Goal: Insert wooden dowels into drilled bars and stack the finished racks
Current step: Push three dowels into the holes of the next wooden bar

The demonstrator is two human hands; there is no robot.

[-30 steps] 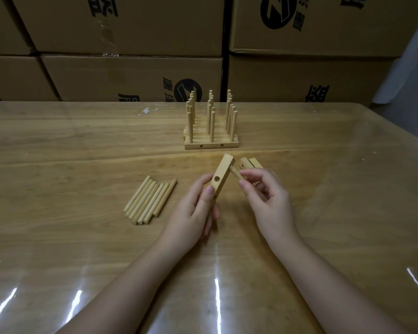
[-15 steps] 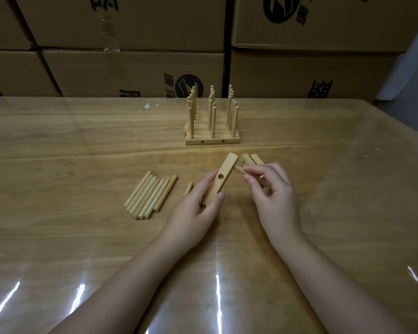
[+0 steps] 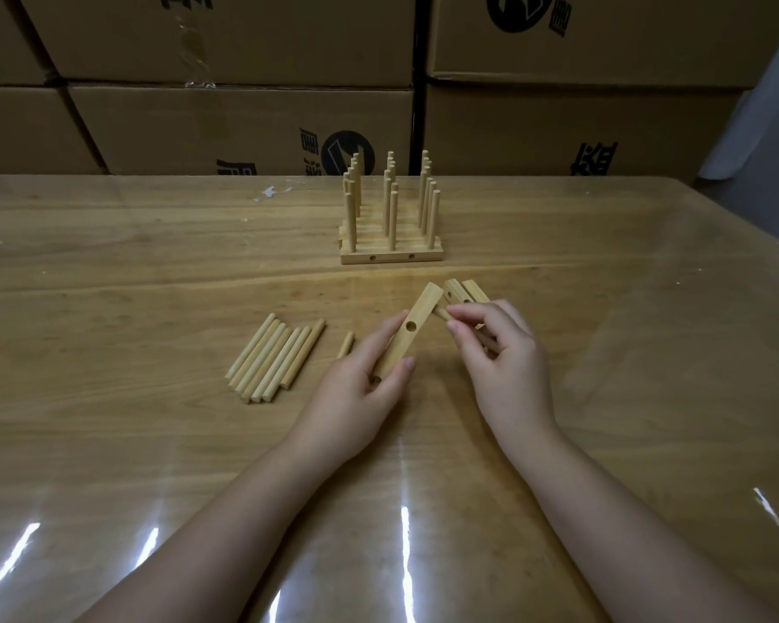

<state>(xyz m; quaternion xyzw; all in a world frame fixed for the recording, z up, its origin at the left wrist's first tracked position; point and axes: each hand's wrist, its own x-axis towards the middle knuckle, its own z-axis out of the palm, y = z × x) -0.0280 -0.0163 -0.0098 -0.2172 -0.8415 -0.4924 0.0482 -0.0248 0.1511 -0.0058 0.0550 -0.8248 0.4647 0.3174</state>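
Bare forearms [image 3: 226,510]; left hand [image 3: 356,388], right hand [image 3: 504,366] bare, nails [image 3: 408,362] short.

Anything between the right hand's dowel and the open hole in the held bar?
Nothing visible. The hole in the bar is uncovered; the left hand grips the bar lower down, thumb below the hole. The dowel, pinched by the right hand, has its tip at the bar's right edge.

cardboard boxes [image 3: 244,128] | black round logo [image 3: 347,151], cut-off characters | illegible
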